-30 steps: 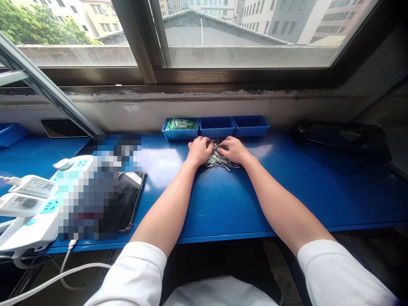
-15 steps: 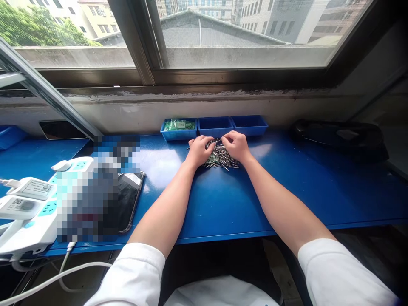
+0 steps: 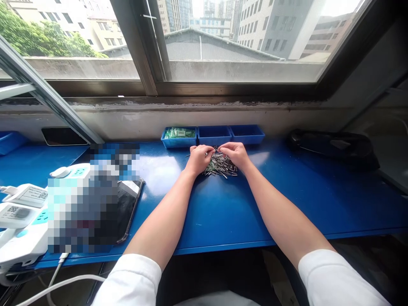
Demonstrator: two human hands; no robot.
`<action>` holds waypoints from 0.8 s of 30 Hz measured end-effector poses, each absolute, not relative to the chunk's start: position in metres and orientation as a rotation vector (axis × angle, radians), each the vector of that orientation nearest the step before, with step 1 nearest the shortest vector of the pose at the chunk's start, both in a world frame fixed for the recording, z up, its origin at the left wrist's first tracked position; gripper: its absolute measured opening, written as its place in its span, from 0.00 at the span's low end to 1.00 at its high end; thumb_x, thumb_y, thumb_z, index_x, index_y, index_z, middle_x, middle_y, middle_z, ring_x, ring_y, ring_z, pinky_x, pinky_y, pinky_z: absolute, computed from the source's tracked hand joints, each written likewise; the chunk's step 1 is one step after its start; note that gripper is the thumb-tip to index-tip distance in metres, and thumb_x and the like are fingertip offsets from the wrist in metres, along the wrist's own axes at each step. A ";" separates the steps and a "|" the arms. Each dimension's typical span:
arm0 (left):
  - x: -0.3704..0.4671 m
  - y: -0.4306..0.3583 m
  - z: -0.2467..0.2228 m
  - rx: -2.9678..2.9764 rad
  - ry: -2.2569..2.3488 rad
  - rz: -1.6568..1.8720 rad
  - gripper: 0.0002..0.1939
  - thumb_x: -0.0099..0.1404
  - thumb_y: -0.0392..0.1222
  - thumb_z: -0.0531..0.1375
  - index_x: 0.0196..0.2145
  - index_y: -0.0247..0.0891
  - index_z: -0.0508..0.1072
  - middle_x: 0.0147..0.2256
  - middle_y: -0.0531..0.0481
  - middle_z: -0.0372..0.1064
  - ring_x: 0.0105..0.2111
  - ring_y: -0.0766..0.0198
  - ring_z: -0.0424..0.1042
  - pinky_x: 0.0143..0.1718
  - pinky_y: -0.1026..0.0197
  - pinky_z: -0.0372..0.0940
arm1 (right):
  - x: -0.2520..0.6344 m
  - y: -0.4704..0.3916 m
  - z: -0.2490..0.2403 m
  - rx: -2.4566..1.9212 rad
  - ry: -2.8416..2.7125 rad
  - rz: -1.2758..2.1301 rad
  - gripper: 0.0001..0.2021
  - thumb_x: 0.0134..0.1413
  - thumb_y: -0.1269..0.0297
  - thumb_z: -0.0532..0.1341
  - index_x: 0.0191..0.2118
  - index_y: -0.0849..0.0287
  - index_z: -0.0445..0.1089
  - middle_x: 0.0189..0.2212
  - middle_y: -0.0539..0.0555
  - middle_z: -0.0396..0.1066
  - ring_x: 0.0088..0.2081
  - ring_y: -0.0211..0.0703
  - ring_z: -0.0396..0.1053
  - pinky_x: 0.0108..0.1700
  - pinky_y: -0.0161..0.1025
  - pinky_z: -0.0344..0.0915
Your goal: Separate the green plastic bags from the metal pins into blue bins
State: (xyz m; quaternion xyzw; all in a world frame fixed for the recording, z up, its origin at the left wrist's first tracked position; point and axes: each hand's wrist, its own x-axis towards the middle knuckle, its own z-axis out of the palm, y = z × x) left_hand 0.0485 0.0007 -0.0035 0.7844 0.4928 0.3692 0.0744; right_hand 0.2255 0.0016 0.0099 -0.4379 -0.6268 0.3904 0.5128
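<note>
A heap of small metal pins (image 3: pixel 222 165) lies on the blue table (image 3: pixel 229 204), just in front of three blue bins. My left hand (image 3: pixel 198 158) rests on the heap's left side, fingers curled over the pins. My right hand (image 3: pixel 235 154) sits on the heap's right side, fingertips pinched together over the top of the heap, near my left fingertips. Whether either hand grips a pin is too small to tell. The left bin (image 3: pixel 179 137) holds green parts; the middle bin (image 3: pixel 214 134) and right bin (image 3: pixel 247 133) look empty.
A white power strip with plugs (image 3: pixel 22 212) and a dark phone (image 3: pixel 127 208) lie at the table's left, beside a blurred patch. A black object (image 3: pixel 334 146) rests at the far right. The window sill wall stands right behind the bins.
Both hands have drawn closer together over the pin heap, the right hand's fingertips now meeting the left's. The camera tilted slightly upward.
</note>
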 end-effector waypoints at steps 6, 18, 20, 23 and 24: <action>0.047 0.002 -0.004 2.208 1.721 1.197 0.20 0.64 0.45 0.59 0.53 0.39 0.69 0.50 0.44 0.72 0.53 0.54 0.69 0.54 0.51 0.56 | 0.244 0.014 0.012 -1.267 -1.379 0.517 0.14 0.45 0.59 0.61 0.37 0.59 0.78 0.34 0.55 0.78 0.33 0.44 0.71 0.40 0.42 0.69; 0.041 0.008 -0.009 2.178 1.730 1.098 0.11 0.62 0.40 0.57 0.40 0.38 0.77 0.45 0.45 0.74 0.48 0.56 0.72 0.55 0.54 0.64 | 0.277 0.029 -0.004 -1.811 -1.611 0.068 0.37 0.45 0.61 0.60 0.64 0.55 0.59 0.66 0.55 0.55 0.54 0.61 0.55 0.55 0.61 0.58; 0.040 0.008 -0.009 2.180 1.729 1.074 0.11 0.62 0.41 0.57 0.40 0.38 0.77 0.45 0.45 0.74 0.47 0.56 0.73 0.55 0.54 0.64 | 0.276 0.030 -0.007 -1.808 -1.635 0.084 0.38 0.44 0.62 0.61 0.65 0.55 0.57 0.68 0.56 0.50 0.55 0.62 0.55 0.54 0.60 0.59; 0.039 0.008 -0.009 2.179 1.752 1.024 0.12 0.62 0.42 0.56 0.41 0.39 0.77 0.46 0.46 0.74 0.48 0.55 0.73 0.55 0.54 0.64 | 0.270 0.029 -0.008 -1.690 -1.608 -0.011 0.33 0.45 0.65 0.60 0.61 0.59 0.63 0.64 0.61 0.57 0.56 0.61 0.57 0.55 0.58 0.60; 0.039 0.008 -0.008 2.176 1.760 1.005 0.13 0.62 0.42 0.56 0.41 0.39 0.77 0.46 0.46 0.74 0.48 0.55 0.73 0.55 0.54 0.64 | 0.268 0.028 -0.008 -1.623 -1.614 -0.044 0.28 0.46 0.66 0.59 0.57 0.60 0.67 0.60 0.61 0.63 0.55 0.59 0.59 0.55 0.57 0.60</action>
